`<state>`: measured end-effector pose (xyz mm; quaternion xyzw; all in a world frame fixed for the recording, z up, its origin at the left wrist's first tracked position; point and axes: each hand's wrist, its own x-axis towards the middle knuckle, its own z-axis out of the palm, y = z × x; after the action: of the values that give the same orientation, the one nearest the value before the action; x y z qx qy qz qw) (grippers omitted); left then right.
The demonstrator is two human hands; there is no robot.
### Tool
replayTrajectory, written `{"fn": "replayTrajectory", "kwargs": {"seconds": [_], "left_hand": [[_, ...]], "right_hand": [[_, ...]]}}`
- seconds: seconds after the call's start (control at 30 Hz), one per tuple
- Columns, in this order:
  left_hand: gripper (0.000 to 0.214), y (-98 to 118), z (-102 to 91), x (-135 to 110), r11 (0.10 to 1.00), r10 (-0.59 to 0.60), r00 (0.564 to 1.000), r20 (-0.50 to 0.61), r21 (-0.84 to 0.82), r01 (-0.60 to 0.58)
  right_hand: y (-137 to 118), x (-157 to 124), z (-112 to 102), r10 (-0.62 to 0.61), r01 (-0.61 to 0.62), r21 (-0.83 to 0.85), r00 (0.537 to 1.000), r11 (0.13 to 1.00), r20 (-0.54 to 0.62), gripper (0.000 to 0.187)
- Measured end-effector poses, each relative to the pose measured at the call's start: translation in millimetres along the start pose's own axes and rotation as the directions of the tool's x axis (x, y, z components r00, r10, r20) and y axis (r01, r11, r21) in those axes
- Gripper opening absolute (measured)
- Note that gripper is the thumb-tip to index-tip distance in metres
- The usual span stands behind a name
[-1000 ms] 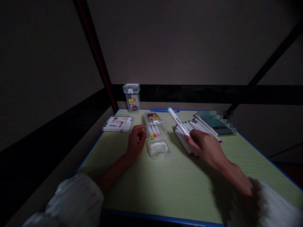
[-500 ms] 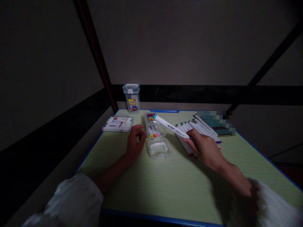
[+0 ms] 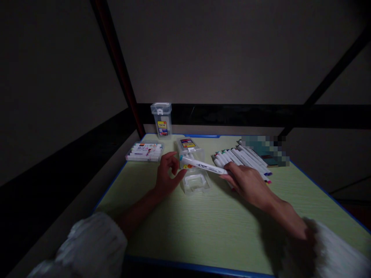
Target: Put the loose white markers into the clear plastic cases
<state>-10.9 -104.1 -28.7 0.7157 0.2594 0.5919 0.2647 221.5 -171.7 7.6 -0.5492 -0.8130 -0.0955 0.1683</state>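
Between the thumb and fingers of my right hand is a white marker, held near its right end. Its teal cap points left, toward my left hand, whose thumb and fingers are apart around empty air near the cap. Below the marker lies an open clear plastic marker case on its side, its hinged lid folded toward me. A few markers with yellow, orange and pink ends rest inside, partly hidden by the held marker. Under and beyond my right hand is a row of white markers.
An upright lidded clear container stands at the table's back left. A flat clear box of markers lies in front of it. At the back right is a teal book, partly pixelated. Blue edging borders the pale table.
My right hand has lowered the marker's capped end down and left, bringing it close to my left hand. My left thumb and fingers have spread apart.
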Motion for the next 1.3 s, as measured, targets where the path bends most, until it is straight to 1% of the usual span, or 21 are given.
{"fn": "replayTrajectory", "kwargs": {"seconds": [0.17, 0.33, 0.43, 0.53, 0.63, 0.73, 0.8, 0.9, 1.0, 1.1, 1.17, 1.27, 1.3], "left_hand": [[0.033, 1, 0.0, -1, 1.000, 0.009, 1.000, -0.003, 0.006, -0.008], [0.016, 3, -1.8, -1, 0.994, 0.008, 1.000, 0.000, 0.106, -0.008], [0.013, 3, -2.2, 0, 0.988, -0.010, 1.000, 0.004, 0.152, 0.010], [0.013, 2, -2.4, 0, 0.984, -0.036, 0.999, 0.006, 0.172, 0.034], [0.013, 2, -3.3, 0, 0.981, -0.042, 0.999, 0.017, 0.188, 0.038], [0.014, 4, -4.3, 1, 0.975, -0.047, 0.998, 0.041, 0.217, 0.037], [0.017, 5, -4.7, 1, 0.971, -0.051, 0.997, 0.064, 0.236, 0.035], [0.020, 5, -5.1, 0, 0.968, -0.043, 0.994, 0.101, 0.250, 0.017], [0.022, 5, -5.9, -1, 0.960, -0.014, 0.989, 0.144, 0.278, -0.027], [0.024, 5, -6.4, -3, 0.938, 0.079, 0.969, 0.232, 0.312, -0.152], [0.026, 6, -5.8, -4, 0.907, 0.178, 0.940, 0.292, 0.323, -0.272], [0.030, 9, -3.0, -5, 0.844, 0.304, 0.882, 0.360, 0.329, -0.424], [0.031, 10, -1.8, -6, 0.824, 0.336, 0.863, 0.376, 0.327, -0.463]], "right_hand": [[-1, 1, 0, -0.033, 0.033, 0.002, 0.999, 0.999, 0.003, 0.038], [0, 1, 1, -0.043, 0.043, 0.012, 0.999, 0.999, 0.002, 0.035], [0, 0, 2, -0.042, 0.042, 0.043, 0.999, 0.998, -0.006, 0.035], [1, -1, 2, -0.001, 0.004, 0.134, 1.000, 0.991, -0.022, 0.032], [-1, -1, -1, 0.072, -0.045, 0.311, 0.994, 0.949, -0.077, 0.028], [-5, 0, -4, 0.178, -0.092, 0.502, 0.976, 0.860, -0.125, 0.024], [-7, 1, -6, 0.257, -0.114, 0.605, 0.954, 0.788, -0.156, 0.022], [-10, 4, -7, 0.349, -0.105, 0.723, 0.917, 0.682, -0.195, 0.020], [-11, 7, -9, 0.424, -0.111, 0.816, 0.889, 0.568, -0.174, 0.020], [-10, 7, -9, 0.490, -0.152, 0.885, 0.867, 0.439, -0.095, 0.021], [-9, 6, -8, 0.499, -0.159, 0.919, 0.865, 0.360, -0.046, 0.021], [-14, 5, -4, 0.455, -0.149, 0.959, 0.890, 0.239, 0.025, 0.023], [-17, 5, -2, 0.427, -0.165, 0.965, 0.902, 0.205, 0.063, 0.023]]}}
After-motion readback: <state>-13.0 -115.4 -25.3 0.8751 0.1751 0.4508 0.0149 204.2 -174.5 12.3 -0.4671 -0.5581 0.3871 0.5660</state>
